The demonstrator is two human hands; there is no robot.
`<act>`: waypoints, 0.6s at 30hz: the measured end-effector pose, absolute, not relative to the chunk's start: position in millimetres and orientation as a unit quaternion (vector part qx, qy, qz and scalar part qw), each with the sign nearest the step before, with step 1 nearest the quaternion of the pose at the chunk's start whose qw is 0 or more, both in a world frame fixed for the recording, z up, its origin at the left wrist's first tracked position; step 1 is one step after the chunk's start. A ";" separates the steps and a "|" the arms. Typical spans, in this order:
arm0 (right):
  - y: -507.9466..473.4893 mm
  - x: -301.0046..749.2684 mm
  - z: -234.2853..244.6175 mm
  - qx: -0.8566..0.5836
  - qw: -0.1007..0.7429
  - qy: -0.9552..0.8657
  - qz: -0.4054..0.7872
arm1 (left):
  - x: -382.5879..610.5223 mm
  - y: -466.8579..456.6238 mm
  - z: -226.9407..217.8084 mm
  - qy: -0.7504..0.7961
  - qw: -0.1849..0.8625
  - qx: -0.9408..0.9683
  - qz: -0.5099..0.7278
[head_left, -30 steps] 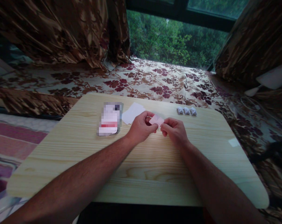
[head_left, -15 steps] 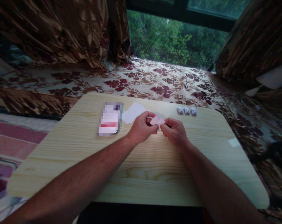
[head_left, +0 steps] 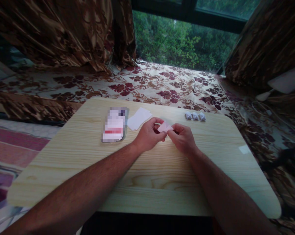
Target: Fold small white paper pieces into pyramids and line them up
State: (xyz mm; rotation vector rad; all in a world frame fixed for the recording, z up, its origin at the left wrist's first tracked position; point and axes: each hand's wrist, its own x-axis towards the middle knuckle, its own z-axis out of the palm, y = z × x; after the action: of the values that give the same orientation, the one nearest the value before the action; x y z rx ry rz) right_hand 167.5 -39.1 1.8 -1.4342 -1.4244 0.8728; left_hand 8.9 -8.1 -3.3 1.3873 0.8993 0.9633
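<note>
A small folded piece of pale paper (head_left: 165, 126) is pinched between both hands above the middle of the table. My left hand (head_left: 151, 134) grips its left side, thumb in front and fingers behind. On its right side, my right hand (head_left: 183, 137) pinches the edge near the lower corner. Left of my left hand lies a small stack of white paper sheets (head_left: 139, 118). Three folded paper pieces (head_left: 195, 116) with raised points stand in a row beyond my right hand. The fingers behind the paper are partly hidden.
A pixelated flat item (head_left: 114, 125) lies on the wooden table (head_left: 76, 163) at the left. A whitish patch (head_left: 244, 149) shows near the right edge. Behind the table is a ledge with flowered cloth (head_left: 162, 81), between brown curtains (head_left: 100, 36) and below a window.
Both hands stay in almost the same place. The folded paper has tilted slightly between the fingers, and the right fingers have shifted a little along its edge.
</note>
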 end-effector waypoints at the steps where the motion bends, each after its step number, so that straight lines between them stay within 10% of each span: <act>1: -38.9 167.5 1.0 -0.580 0.454 -0.582 0.345 | 9.1 -8.1 -3.3 0.384 0.576 0.594 0.410; 18: -39.1 168.1 2.3 -0.575 0.456 -0.566 0.375 | 9.3 -8.8 -4.7 0.371 0.577 0.610 0.397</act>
State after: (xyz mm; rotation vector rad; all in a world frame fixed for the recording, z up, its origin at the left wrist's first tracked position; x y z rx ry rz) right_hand 168.1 -39.1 2.3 -1.4171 -1.3960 0.9250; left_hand 9.3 -8.8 -4.7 1.4281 0.8681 0.9281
